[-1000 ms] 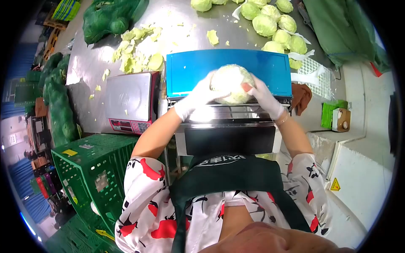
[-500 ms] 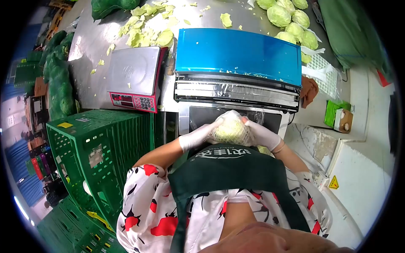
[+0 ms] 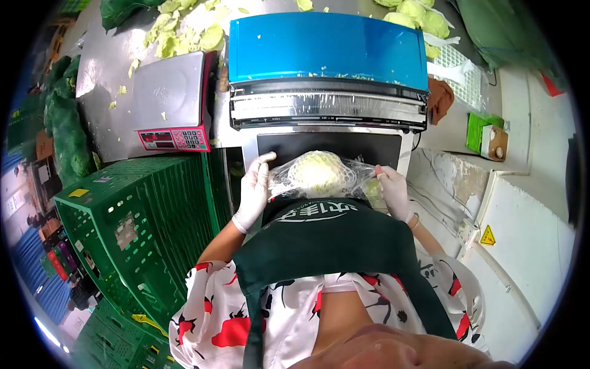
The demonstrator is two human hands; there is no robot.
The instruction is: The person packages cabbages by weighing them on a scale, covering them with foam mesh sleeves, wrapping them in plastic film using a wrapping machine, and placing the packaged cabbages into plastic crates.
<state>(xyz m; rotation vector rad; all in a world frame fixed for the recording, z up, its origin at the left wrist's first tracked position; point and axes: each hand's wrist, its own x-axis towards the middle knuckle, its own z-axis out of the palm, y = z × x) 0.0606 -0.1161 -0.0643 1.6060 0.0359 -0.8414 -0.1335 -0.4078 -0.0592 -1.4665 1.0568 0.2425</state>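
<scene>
A pale green cabbage (image 3: 318, 172) in a white foam net sits near the wrapping machine's dark plate (image 3: 369, 146), close to the apron. Clear plastic film (image 3: 359, 177) stretches out from it on both sides. White-gloved, my left hand (image 3: 253, 190) holds the film at the left, with the index finger raised and partly bent. On the other side, my right hand (image 3: 393, 189) pinches the film's right end between thumb and fingers, in a glove that leaves at least one fingertip bare. Both hands are apart from the cabbage itself. Its underside is hidden.
Behind the plate stands the blue-topped film wrapping machine (image 3: 326, 49). A red digital scale (image 3: 169, 92) is to its left, with loose leaves (image 3: 175, 37) beyond. Green crates (image 3: 135, 221) rise at my left. More cabbages (image 3: 424, 18) lie at the back right, near a green box (image 3: 478, 132).
My hands have moved from the cabbage's sides outward, drawing the film out left and right. The camera view has shifted, so the machine and scale appear higher and farther left.
</scene>
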